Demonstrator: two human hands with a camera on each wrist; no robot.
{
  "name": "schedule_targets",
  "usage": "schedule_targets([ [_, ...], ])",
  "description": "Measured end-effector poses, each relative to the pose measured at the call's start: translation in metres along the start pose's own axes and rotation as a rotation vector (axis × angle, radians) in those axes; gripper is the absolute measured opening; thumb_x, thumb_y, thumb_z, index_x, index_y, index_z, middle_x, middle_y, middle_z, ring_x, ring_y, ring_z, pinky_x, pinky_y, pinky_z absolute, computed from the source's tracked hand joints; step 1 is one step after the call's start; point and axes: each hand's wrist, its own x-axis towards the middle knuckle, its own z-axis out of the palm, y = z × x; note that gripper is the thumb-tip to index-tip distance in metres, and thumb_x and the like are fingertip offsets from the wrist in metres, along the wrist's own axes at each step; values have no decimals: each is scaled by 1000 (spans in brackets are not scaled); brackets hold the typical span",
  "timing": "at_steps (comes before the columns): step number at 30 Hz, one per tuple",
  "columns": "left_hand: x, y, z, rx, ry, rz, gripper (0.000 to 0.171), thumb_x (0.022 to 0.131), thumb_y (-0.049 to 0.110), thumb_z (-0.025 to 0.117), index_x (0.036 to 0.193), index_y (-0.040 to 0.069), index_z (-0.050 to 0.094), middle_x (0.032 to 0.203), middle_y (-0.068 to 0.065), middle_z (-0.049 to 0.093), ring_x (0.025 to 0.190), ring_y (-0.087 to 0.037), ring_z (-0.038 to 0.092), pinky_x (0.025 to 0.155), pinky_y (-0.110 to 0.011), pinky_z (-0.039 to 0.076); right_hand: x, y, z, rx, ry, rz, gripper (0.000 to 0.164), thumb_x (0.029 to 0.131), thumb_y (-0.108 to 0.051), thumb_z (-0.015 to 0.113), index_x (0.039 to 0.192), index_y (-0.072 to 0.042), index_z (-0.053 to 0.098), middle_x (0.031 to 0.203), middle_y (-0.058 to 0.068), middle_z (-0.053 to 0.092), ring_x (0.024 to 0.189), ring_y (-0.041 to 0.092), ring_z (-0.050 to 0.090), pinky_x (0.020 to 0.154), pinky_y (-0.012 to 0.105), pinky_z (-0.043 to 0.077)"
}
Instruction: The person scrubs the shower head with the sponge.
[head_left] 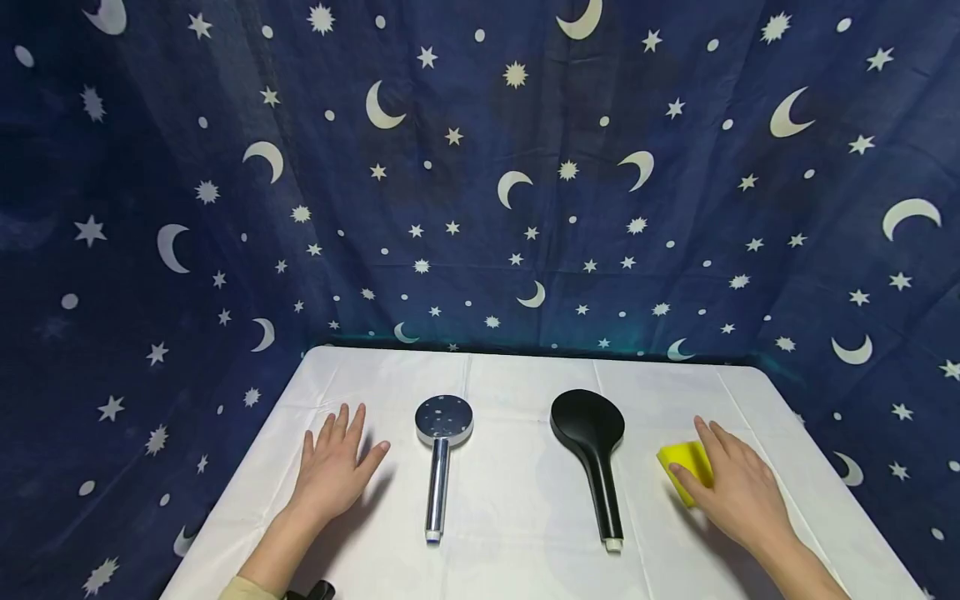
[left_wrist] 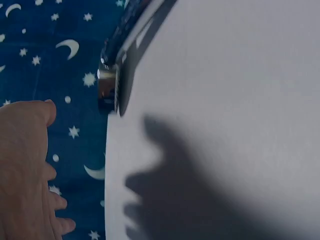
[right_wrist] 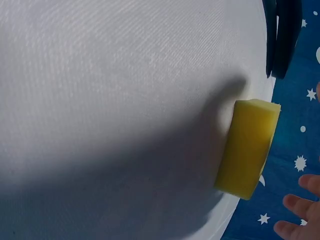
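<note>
My left hand [head_left: 333,471] hovers above the left of the table with its fingers spread, holding nothing. To its right lies a chrome shower head [head_left: 439,467], its round face at the far end and its handle toward me. A black shower head [head_left: 597,467] lies right of the middle in the same direction. Over a yellow sponge [head_left: 686,460] my right hand [head_left: 742,492] is held with fingers extended, hiding part of it in the head view. In the right wrist view the sponge [right_wrist: 247,150] rests on the cloth, apart from the fingers [right_wrist: 300,206].
A white cloth covers the table [head_left: 517,500], which has rounded far corners. Behind and beside it hangs a dark blue curtain [head_left: 465,200] with moons and stars. Near my left wrist a small black device [head_left: 321,591] shows at the bottom edge.
</note>
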Motion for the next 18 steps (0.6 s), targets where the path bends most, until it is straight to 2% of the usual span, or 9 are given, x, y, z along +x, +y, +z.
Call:
schedule_targets([
  [3, -1, 10, 0, -11, -5, 2, 87, 102, 66, 43, 161, 4, 29, 163, -29, 22, 149, -51, 18, 114, -73, 8, 0, -2, 0, 2, -17, 0, 92, 92, -55, 69, 158, -2, 32, 147, 36, 40, 126, 61, 38, 98, 75, 30],
  [9, -6, 29, 1, -44, -6, 31, 87, 98, 59, 58, 159, 2, 32, 160, -30, 28, 145, -53, 27, 113, -72, 20, 1, -6, -1, -8, -70, 4, 92, 91, -57, 70, 155, 0, 36, 147, 37, 41, 123, 60, 42, 96, 76, 33],
  [13, -11, 44, 2, -61, -58, 33, 87, 96, 54, 64, 158, 2, 34, 158, -32, 31, 142, -53, 35, 110, -68, 32, 0, -6, -2, -17, -123, 30, 93, 89, -56, 71, 154, 1, 37, 146, 38, 40, 122, 61, 43, 94, 77, 35],
  [18, -14, 68, 6, -81, -140, -14, 83, 94, 51, 68, 154, 1, 42, 153, -30, 42, 135, -50, 46, 101, -65, 44, 0, -3, -5, -46, -159, 66, 92, 88, -52, 74, 151, 6, 39, 141, 41, 42, 115, 62, 47, 87, 76, 40],
])
